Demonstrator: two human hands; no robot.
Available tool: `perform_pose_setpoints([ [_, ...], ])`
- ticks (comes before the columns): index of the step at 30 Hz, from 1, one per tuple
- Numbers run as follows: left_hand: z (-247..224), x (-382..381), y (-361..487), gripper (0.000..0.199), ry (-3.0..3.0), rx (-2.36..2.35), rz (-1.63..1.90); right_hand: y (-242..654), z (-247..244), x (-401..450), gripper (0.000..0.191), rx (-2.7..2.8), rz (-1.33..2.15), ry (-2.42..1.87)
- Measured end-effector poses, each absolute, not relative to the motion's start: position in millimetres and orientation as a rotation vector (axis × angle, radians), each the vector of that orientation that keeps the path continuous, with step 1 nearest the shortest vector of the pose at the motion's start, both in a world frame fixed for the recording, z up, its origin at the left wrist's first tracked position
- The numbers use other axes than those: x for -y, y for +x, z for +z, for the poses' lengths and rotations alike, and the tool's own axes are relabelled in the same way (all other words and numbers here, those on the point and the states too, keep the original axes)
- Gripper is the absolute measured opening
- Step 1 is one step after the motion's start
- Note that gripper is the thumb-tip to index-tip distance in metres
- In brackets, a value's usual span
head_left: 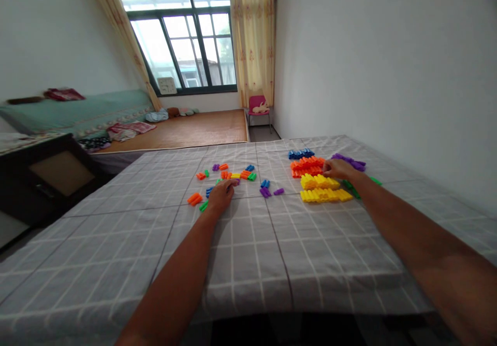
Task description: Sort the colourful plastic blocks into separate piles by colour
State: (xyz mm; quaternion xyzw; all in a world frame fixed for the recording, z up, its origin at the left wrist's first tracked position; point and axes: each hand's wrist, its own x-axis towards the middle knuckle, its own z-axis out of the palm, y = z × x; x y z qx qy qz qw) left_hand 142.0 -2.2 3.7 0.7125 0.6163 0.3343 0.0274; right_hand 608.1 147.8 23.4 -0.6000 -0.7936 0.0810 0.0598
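I am sitting or standing at a grey, white-checked cloth [248,247], my forearms running out of the frame at its bottom and lower right. Right of centre, two rows of ridged yellow plastic pieces [319,182] are lying nearest me. My left hand [221,195] is reaching into scattered small multicoloured plastic pieces [194,199] left of centre, its fingers bending close together beside a purple one; I cannot tell whether they are gripping it. My right hand [336,169] is resting its nearly closed fingers at the right end of the orange plastic rows [307,167]; any hold there is hidden. My right forearm is partly covering green plastic pieces [376,181]. Purple plastic pieces [351,162] are lying just beyond it, and a blue plastic row [301,154] beyond the orange. At left, a dark cabinet [48,180] is being cut off by the frame. Farther off, a brown-topped bed [202,128] is stretching towards a dark-framed window [194,51], and a pink chair [256,100] is bearing a pale plush toy [261,108].
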Motion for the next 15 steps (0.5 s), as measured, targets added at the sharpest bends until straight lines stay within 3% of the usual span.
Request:
perform_pose_setpoints([
  [3, 8.9, 2.0, 136.8, 0.029, 2.091, -2.007, 1.167, 614.3, 37.2, -148.7, 0.011, 2.423, 0.254, -1.788],
  [7, 14.3, -0.8, 125.1, 0.033, 1.811, -2.077, 1.470, 582.6, 72.9, -140.7, 0.017, 2.365, 0.000, -1.721],
  [11, 12.4, -4.1, 113.5, 0.035, 1.581, -2.088, 1.659, 480.9, 87.2, -116.1, 0.024, 2.581, 0.020, -1.278],
  [15, 10.0, -2.9, 111.4, 0.034, 1.503, -2.073, 1.653, 372.1, 64.2, -102.7, 0.026, 2.788, 0.129, -1.049],
])
